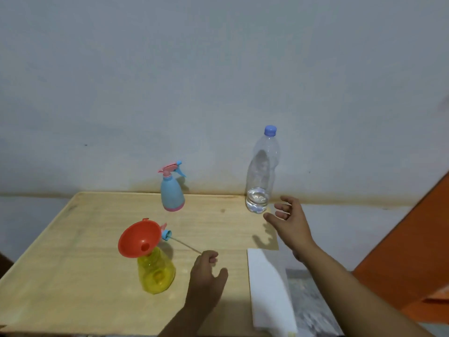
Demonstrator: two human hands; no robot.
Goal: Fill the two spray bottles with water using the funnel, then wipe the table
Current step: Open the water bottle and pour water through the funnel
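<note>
**Funnel seated, hand nears water bottle**

An orange funnel [139,239] sits in the yellow sprayer [156,273] near the table's [73,276] middle. The left hand [206,273] pinches the dip tube [184,244] of the loose spray head [166,234] lying at the funnel's 3 o'clock. The right hand [290,222], fingers spread and holding nothing, hovers beside the capped water bottle [261,176] at the far right corner. The blue sprayer [172,192] stands at 12 o'clock by the wall edge. A white cloth [269,290] overhangs the right edge.
</note>
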